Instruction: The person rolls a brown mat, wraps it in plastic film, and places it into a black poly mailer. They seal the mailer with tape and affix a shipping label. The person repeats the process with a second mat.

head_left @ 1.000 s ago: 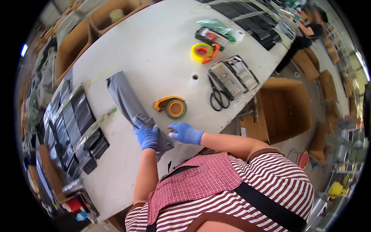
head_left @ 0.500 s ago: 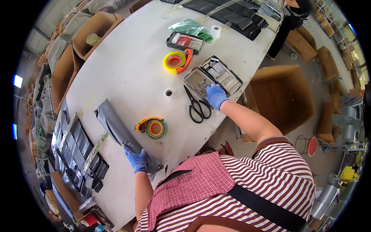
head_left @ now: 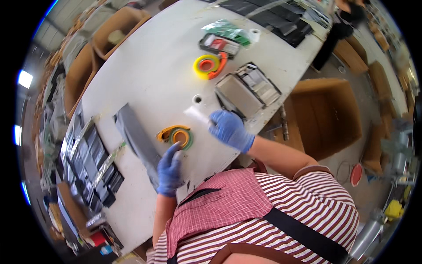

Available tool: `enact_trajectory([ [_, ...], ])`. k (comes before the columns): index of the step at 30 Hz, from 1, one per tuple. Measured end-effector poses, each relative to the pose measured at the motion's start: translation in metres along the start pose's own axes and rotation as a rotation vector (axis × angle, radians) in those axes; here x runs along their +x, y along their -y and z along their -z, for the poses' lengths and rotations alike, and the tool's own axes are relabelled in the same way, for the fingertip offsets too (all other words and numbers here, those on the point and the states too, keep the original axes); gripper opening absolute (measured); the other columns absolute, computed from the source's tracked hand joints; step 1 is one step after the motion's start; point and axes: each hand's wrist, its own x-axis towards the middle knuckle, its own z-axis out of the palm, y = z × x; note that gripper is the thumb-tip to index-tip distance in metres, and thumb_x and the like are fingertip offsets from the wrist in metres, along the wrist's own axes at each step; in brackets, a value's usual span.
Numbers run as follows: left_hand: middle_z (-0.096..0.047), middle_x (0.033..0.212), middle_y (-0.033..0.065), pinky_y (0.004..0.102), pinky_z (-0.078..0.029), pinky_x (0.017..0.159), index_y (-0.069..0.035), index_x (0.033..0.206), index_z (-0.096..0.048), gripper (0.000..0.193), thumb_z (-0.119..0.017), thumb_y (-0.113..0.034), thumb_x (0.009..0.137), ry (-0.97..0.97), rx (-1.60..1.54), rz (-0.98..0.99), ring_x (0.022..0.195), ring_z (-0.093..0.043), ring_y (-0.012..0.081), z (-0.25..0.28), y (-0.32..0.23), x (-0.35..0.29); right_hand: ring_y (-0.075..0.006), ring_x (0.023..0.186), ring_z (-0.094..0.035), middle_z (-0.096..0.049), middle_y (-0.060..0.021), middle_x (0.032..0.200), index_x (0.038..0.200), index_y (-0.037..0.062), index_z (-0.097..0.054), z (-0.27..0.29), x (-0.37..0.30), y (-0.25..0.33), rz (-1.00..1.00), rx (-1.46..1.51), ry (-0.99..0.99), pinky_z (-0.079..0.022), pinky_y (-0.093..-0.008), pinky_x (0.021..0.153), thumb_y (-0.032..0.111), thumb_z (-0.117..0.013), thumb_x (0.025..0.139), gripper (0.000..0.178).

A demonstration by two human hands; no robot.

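My right hand (head_left: 231, 130), in a blue glove, grips a white slip (head_left: 197, 113) that is smeared by motion and sticks out toward the left. Beside it, dark scissors (head_left: 225, 104) lie partly hidden behind the hand. Just beyond stands a two-part tray (head_left: 239, 95) with white slips in its right half. My left hand (head_left: 169, 172), also gloved, is raised with its fingers stretched out, by the near end of a long grey plastic-wrapped bundle (head_left: 136, 132). An orange tape dispenser with green tape (head_left: 187, 137) lies close to its fingertips.
Farther up the white table (head_left: 145, 79) are a white roll (head_left: 198, 99), a yellow tape roll in a red dispenser (head_left: 209, 66) and a small box (head_left: 220, 45). Dark plastic packs (head_left: 92, 163) lie at left. A large carton (head_left: 329, 114) stands right; another person (head_left: 336, 33) is far right.
My right hand has come out of the tray, back to the left, with a white slip in it. My left hand has let go of the grey bundle and lifted.
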Motion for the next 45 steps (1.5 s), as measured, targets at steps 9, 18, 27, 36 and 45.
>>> enact_trajectory([
  [9,-0.065,0.109,0.0106,0.0334,-0.059,0.075,0.0,0.125,-0.055,0.03,-0.051,-0.017,0.1,-0.15,-0.742,0.209,0.093,-0.067,0.0213,0.014,-0.009,-0.042,-0.0134,0.078,-0.063,-0.068,-0.01,0.095,0.112,-0.0005,-0.064,0.007,-0.025,0.104,-0.25,0.764,0.2,-0.052,-0.0257,0.07,0.017,-0.061,0.09,0.028],
  [18,-0.064,0.104,0.0144,0.0363,-0.06,0.057,-0.001,0.124,-0.052,0.037,-0.058,-0.023,0.094,-0.159,-0.736,0.2,0.084,-0.069,0.0266,0.046,-0.012,-0.075,-0.007,0.065,-0.058,-0.066,-0.0035,0.079,0.098,-0.0008,-0.066,0.009,-0.021,0.141,-0.527,0.833,0.583,-0.049,-0.0216,0.06,0.024,-0.058,0.091,0.027],
  [27,-0.065,0.104,0.0105,0.0243,-0.058,0.065,0.0,0.126,-0.053,0.034,-0.056,-0.018,0.097,-0.152,-0.846,0.177,0.083,-0.068,0.0168,0.051,-0.005,-0.082,-0.0059,0.066,-0.057,-0.063,-0.0022,0.076,0.096,0.0006,-0.065,0.009,-0.024,0.161,-0.513,0.82,0.542,-0.048,-0.0208,0.062,0.023,-0.058,0.092,0.024],
  [36,-0.059,0.123,0.0143,0.0302,-0.053,0.084,-0.002,0.139,-0.044,0.049,-0.054,0.001,0.091,-0.365,-0.572,0.187,0.107,-0.061,0.0226,0.049,0.039,-0.057,-0.0105,0.068,-0.059,-0.064,-0.0047,0.079,0.099,0.0,-0.064,-0.041,-0.039,0.117,-0.459,0.803,0.356,-0.05,-0.0246,0.065,0.015,-0.057,0.091,0.019],
  [45,-0.066,0.115,0.0134,0.0294,-0.048,0.094,-0.001,0.127,-0.057,0.037,-0.057,-0.003,0.09,-0.366,-0.041,-0.015,0.103,-0.063,0.0195,0.071,0.093,-0.015,-0.0377,0.103,-0.059,-0.063,-0.0168,0.118,0.122,0.0039,-0.057,-0.079,0.007,0.001,0.097,-0.177,-0.015,-0.048,-0.0426,0.089,0.011,-0.059,0.081,0.041],
])
